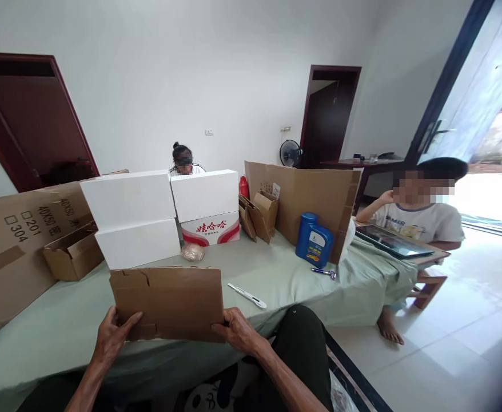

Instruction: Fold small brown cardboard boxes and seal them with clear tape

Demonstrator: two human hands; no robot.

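Note:
Both my hands hold a flat brown cardboard piece (174, 303) upright at the near edge of the cloth-covered table. My left hand (112, 335) grips its left edge, thumb across the near face. On the right edge, my right hand (236, 329) pinches the lower corner with the thumb in front; its other fingers are partly hidden. A white utility knife (247, 296) lies on the cloth just right of the cardboard. Behind the piece rests a small clear plastic-looking bundle (192, 252), too small to name surely.
White boxes (135, 243) and a red-and-white carton (211, 229) stand behind. Large cardboard panels (306, 200) rise at both sides. A blue bottle (314, 240) and a razor-like tool (323, 273) are at right. One person (184, 163) sits opposite, another (426, 212) at right beside a tablet (392, 240).

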